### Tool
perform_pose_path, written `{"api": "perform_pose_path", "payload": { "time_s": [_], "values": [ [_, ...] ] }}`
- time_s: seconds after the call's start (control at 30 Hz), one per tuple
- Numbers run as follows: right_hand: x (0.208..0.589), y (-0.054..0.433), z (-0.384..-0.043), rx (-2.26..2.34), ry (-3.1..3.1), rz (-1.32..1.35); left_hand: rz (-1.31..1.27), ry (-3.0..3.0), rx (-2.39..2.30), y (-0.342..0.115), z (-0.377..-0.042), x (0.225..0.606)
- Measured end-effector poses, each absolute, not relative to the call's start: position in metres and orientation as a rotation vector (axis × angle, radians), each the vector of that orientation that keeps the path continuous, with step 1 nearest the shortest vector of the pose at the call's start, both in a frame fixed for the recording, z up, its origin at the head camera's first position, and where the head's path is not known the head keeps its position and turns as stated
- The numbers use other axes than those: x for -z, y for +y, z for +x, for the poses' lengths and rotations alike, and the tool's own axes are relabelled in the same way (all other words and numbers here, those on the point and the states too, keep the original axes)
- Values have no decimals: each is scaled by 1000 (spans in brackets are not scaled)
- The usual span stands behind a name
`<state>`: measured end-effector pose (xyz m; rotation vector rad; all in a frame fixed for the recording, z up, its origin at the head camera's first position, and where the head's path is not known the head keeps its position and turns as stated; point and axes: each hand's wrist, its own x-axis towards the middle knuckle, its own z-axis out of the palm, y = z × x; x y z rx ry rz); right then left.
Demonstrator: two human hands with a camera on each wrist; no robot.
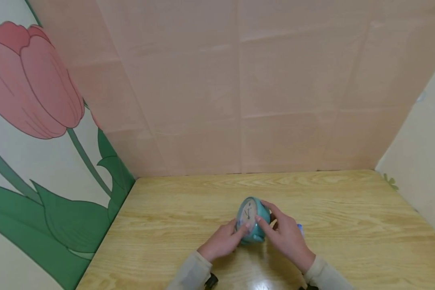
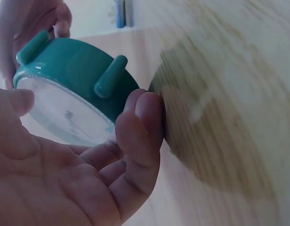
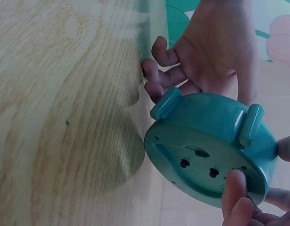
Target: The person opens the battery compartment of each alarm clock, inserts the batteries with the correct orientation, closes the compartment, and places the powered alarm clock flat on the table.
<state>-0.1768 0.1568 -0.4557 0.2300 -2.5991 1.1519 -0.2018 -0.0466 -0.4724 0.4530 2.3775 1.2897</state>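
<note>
A teal round alarm clock [image 1: 253, 219] with a pale dial is held tilted above the wooden table, between both hands. My left hand [image 1: 222, 240] grips its lower left side, thumb over the front and curled fingers at the edge in the left wrist view. My right hand [image 1: 284, 231] holds the other side, thumb by the dial's rim. The right wrist view shows the back of the clock [image 3: 201, 155], with two dark knobs and a slot; a right fingertip [image 3: 235, 183] touches it there. Two stubby feet [image 2: 111, 77] stick out from the casing.
On the wooden table [image 1: 166, 209], a small blue object [image 1: 300, 229] shows partly behind my right hand. A pinkish sheet [image 1: 239, 100] covers the back wall. A tulip-painted panel [image 1: 40, 100] bounds the left side, a pale wall [image 1: 417, 161] the right.
</note>
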Motion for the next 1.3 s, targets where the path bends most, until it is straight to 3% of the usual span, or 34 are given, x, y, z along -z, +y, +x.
{"api": "perform_pose_path", "payload": {
  "time_s": [0.23, 0.53, 0.9, 1.3],
  "values": [
    [457, 154, -177, -1208, -2597, 207, 504, 2569, -1176, -49, -200, 465],
    [458, 149, -176, -1203, -2581, 210, 752, 2703, -1302, -41, -192, 440],
    [460, 149, -174, -1347, -2569, 270, 657, 2716, -1340, -37, -185, 439],
    [455, 148, -177, -1419, -2632, 197, 733, 2680, -1337, -43, -188, 438]
  ]
}}
